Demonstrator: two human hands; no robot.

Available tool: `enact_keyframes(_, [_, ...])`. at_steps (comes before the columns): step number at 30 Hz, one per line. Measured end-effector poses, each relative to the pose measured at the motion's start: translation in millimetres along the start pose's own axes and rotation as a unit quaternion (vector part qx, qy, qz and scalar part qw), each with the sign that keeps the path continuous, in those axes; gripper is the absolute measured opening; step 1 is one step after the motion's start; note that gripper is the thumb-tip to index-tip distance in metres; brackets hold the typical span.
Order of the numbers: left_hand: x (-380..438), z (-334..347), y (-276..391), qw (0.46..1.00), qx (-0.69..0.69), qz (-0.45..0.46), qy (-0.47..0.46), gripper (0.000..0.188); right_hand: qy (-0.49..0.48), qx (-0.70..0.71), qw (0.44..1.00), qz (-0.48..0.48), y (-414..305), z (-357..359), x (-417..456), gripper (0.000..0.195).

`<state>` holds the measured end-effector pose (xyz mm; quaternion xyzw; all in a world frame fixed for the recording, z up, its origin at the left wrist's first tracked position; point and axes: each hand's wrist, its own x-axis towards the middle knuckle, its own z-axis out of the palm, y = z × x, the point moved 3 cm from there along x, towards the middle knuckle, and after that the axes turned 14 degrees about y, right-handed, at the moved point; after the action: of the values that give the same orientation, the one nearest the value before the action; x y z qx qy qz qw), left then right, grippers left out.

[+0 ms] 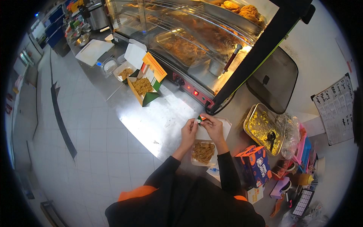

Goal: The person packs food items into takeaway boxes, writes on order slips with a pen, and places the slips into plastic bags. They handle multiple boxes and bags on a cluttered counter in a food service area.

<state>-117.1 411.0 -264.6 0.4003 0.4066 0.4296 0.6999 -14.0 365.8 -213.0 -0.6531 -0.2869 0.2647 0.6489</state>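
Both hands meet over the raised lid of an open paper food box [227,124] on the steel counter. My left hand [188,132] pinches a small green, white and orange piece [199,120] between thumb and fingers. The fingers of my right hand [214,129] grip the same piece from the other side. Whether it is a corner flap of the box or a separate item, I cannot tell. Brown cooked food [203,152], perhaps fried rice, fills the box's base just below my wrists.
Two more open food boxes, one yellow-green [149,98] and one white [135,54], hold similar food ahead. Beyond stands a lit glass warming cabinet [195,92] with fried food. At right are a metal tray [247,129] of yellow pieces, printed cartons [256,167] and a sauce bottle [303,179].
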Motion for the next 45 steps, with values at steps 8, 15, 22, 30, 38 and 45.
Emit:
enact_keyframes(8, [-4.3,4.2,1.9,0.922,0.289,0.256,-0.034,0.023,-0.015,-0.036,0.998,-0.052,6.6,-7.6,4.5,0.022])
enact_keyframes(15, [-2.2,-2.1,-6.2,0.971,0.173,0.155,-0.065,0.018,-0.035,-0.013,0.999,-0.031,20.0,-15.9,2.9,0.023])
enact_keyframes(22, [-13.0,6.2,20.8,0.979,0.128,0.154,-0.043,0.012,0.021,0.028,0.999,0.016,11.7,-6.4,-4.6,0.022])
enact_keyframes(30, [19.4,-3.1,28.2,0.998,0.056,-0.013,0.004,0.048,0.187,-0.187,0.920,-0.289,-33.9,-17.2,-31.0,0.044])
enact_keyframes(38, [-1.6,26.6,50.4,0.780,0.355,0.489,0.165,0.047,0.199,-0.185,0.946,-0.176,-13.3,-38.6,-12.9,0.030])
enact_keyframes(45, [-11.2,73.2,45.1,0.813,0.464,0.352,-0.023,0.029,0.278,-0.063,0.938,-0.197,1.1,-28.5,-26.4,0.020])
